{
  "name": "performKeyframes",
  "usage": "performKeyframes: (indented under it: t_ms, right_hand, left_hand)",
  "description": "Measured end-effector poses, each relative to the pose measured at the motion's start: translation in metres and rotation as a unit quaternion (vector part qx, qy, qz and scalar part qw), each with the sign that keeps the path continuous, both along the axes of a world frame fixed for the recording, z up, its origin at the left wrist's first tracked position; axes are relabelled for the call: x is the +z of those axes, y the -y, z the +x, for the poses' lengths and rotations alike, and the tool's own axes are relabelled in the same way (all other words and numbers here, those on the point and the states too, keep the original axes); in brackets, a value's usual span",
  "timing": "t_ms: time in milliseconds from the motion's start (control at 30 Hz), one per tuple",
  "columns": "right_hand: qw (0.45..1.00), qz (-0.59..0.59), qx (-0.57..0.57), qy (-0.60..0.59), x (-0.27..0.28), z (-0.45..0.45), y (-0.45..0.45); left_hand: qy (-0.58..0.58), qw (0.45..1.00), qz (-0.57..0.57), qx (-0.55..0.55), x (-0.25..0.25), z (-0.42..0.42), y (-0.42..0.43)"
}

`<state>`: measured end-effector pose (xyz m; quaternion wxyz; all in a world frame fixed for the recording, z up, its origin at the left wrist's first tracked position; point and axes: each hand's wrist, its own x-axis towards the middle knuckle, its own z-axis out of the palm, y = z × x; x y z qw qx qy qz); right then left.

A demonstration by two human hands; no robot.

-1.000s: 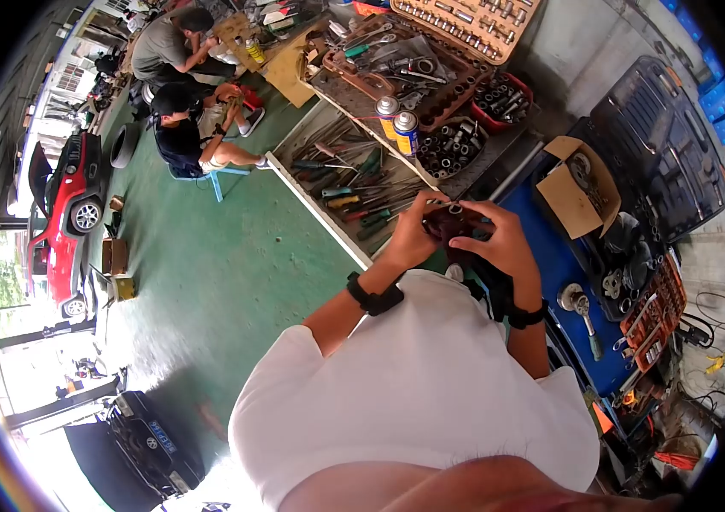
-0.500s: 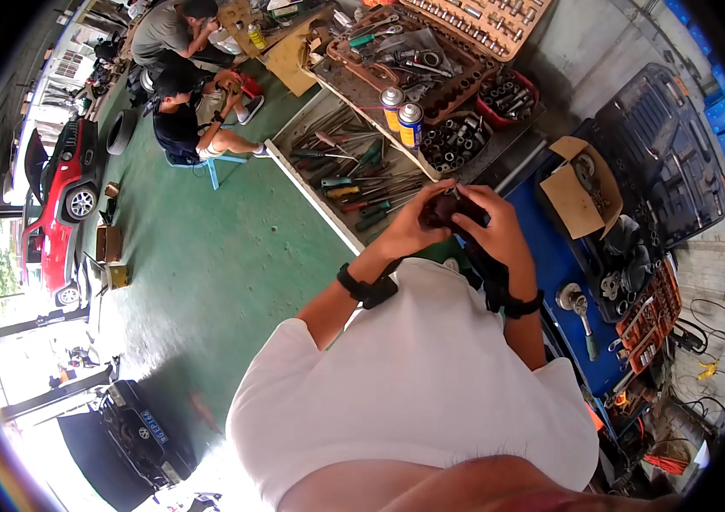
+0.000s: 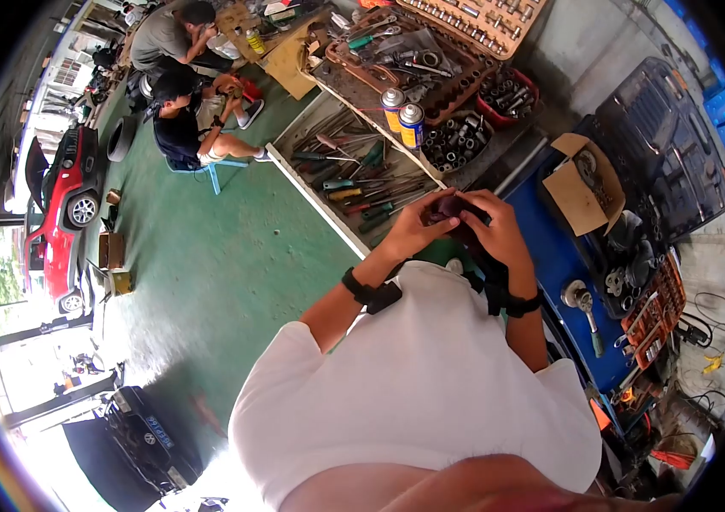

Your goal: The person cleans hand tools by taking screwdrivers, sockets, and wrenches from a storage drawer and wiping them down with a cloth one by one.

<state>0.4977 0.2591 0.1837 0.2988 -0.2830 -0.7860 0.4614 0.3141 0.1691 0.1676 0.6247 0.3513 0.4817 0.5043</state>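
Note:
My left hand (image 3: 414,229) and my right hand (image 3: 499,230) are close together in front of my chest. Between them is a small dark reddish-brown object (image 3: 449,206), pinched by thumbs and fingers; its kind I cannot make out. The fingers cover much of it. Just beyond my hands is an open drawer (image 3: 315,194) of screwdrivers and other long-handled tools. Two spray cans (image 3: 411,125) stand on the bench edge above it, beside a tray of sockets (image 3: 456,143).
On my right, a blue worktop (image 3: 563,256) carries a cardboard box (image 3: 582,183), a ratchet-like tool (image 3: 584,311) and an open tool case (image 3: 661,145). Two people (image 3: 179,107) sit at the upper left. A red car (image 3: 64,213) and a dark car (image 3: 145,435) stand farther left.
My fingers have shifted on the dark object, which shows smaller and sits slightly differently between them. The whole view has tilted slightly.

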Motion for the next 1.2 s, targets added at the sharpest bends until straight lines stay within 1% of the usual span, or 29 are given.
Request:
performKeyframes:
  t_ms: [67,133,200,267,300,367,400,467,500,567,600,667,700,767,800,867,900,967,1033,1100,1200]
  right_hand:
    - [1.000,0.002,-0.018,-0.016,-0.002,0.000,-0.001]
    - [0.999,-0.026,0.024,0.036,0.007,0.005,-0.011]
    - [0.999,-0.021,0.024,0.029,0.012,0.002,-0.010]
    - [0.999,-0.016,-0.007,0.044,0.013,-0.002,-0.011]
    - [0.999,-0.015,-0.007,0.046,0.012,-0.002,-0.010]
    - [0.998,0.008,-0.055,0.021,0.004,-0.004,-0.007]
    - [0.998,0.008,-0.055,0.021,0.000,-0.004,-0.006]
    - [0.998,0.017,-0.056,0.018,-0.005,0.000,-0.007]
    - [0.998,0.015,-0.054,0.018,-0.005,0.002,-0.006]
    - [0.998,-0.035,-0.056,0.021,-0.002,0.005,-0.005]
    - [0.998,-0.034,-0.056,0.023,-0.001,0.004,-0.006]
    - [0.997,-0.055,-0.058,0.004,0.002,0.003,-0.006]
    - [0.997,-0.055,-0.061,0.006,0.002,0.002,-0.007]
    - [0.997,-0.067,-0.044,0.013,0.000,-0.001,-0.009]
    - [0.996,-0.070,-0.046,0.014,0.000,-0.001,-0.012]
    - [0.999,-0.019,0.016,0.035,0.003,0.001,-0.017]
    - [0.999,-0.021,0.015,0.037,0.005,0.002,-0.017]
    - [0.997,0.035,0.036,0.065,0.010,0.003,-0.016]
    - [0.996,0.034,0.026,0.077,0.016,0.002,-0.010]
    - [0.996,0.029,0.020,0.086,0.021,-0.001,-0.003]
    - [0.997,0.051,0.012,0.054,0.026,-0.007,0.001]
  left_hand:
    - [-0.007,1.000,-0.006,-0.009,-0.009,-0.001,-0.001]
    - [-0.027,0.993,0.114,-0.013,-0.023,0.001,-0.002]
    - [-0.037,0.995,0.090,-0.011,-0.010,0.003,-0.004]
    - [0.017,1.000,0.017,-0.009,-0.002,0.004,-0.010]
    - [0.018,1.000,0.018,-0.008,-0.003,0.005,-0.011]
    - [0.032,0.999,0.002,0.005,-0.003,0.006,-0.014]
    - [0.032,0.999,0.002,0.005,-0.004,0.005,-0.016]
    - [-0.008,0.998,-0.032,-0.060,-0.004,0.000,-0.019]
    - [-0.007,0.998,-0.034,-0.059,-0.002,-0.002,-0.020]
    - [0.000,0.995,-0.044,-0.085,0.003,-0.005,-0.022]
    - [0.001,0.995,-0.042,-0.085,0.006,-0.004,-0.023]
    - [-0.054,0.995,-0.041,-0.073,0.009,-0.001,-0.023]
    - [-0.052,0.995,-0.041,-0.076,0.003,0.000,-0.023]
    - [-0.074,0.997,0.000,-0.012,-0.010,0.003,-0.021]
    - [-0.072,0.997,-0.002,-0.015,-0.012,0.002,-0.021]
    - [-0.042,0.999,0.028,-0.010,-0.011,-0.005,-0.018]
    - [-0.062,0.997,0.048,-0.017,-0.004,-0.008,-0.016]
    - [-0.045,0.997,0.059,-0.018,-0.005,-0.013,-0.014]
    - [-0.029,0.997,0.072,-0.017,-0.005,-0.014,-0.014]
    - [-0.045,0.997,0.065,-0.001,-0.005,-0.017,-0.011]
    - [-0.042,0.996,0.080,0.008,-0.008,-0.021,-0.008]
